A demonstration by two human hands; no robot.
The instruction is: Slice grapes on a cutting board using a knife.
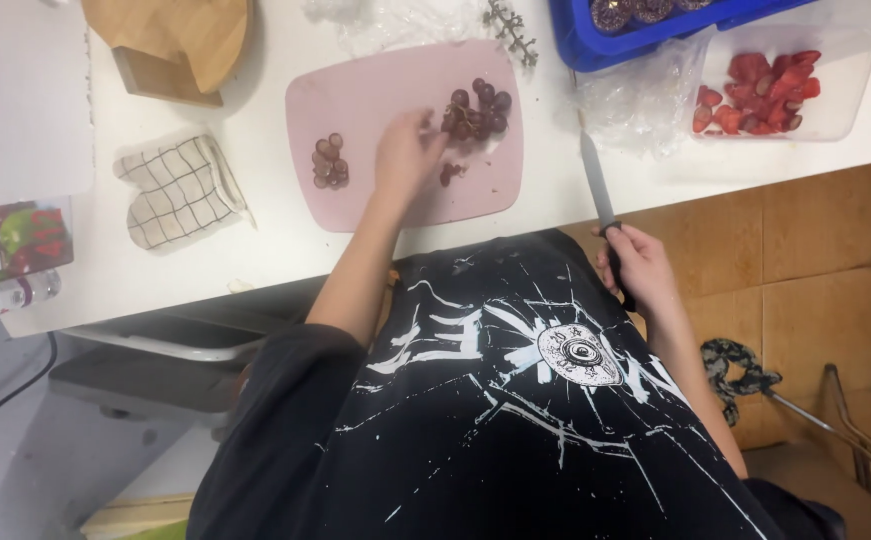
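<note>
A pink cutting board (376,90) lies on the white table (266,150). On its right part sits a pile of dark whole grapes (478,108); a small heap of cut grape pieces (330,162) lies on its left part. My left hand (408,152) rests on the board, fingers spread and reaching toward the grape pile, with a few cut bits (450,174) beside it. My right hand (640,264) is off the board at the table's near edge, gripping the dark handle of a knife (596,180) whose blade points away over the table.
A clear tub of cut strawberries (768,88) and a blue crate (606,40) stand at the far right, with crumpled plastic wrap (626,100) between. A checked oven mitt (178,190), a wooden board (171,40) and a grape stem (512,30) lie on the table.
</note>
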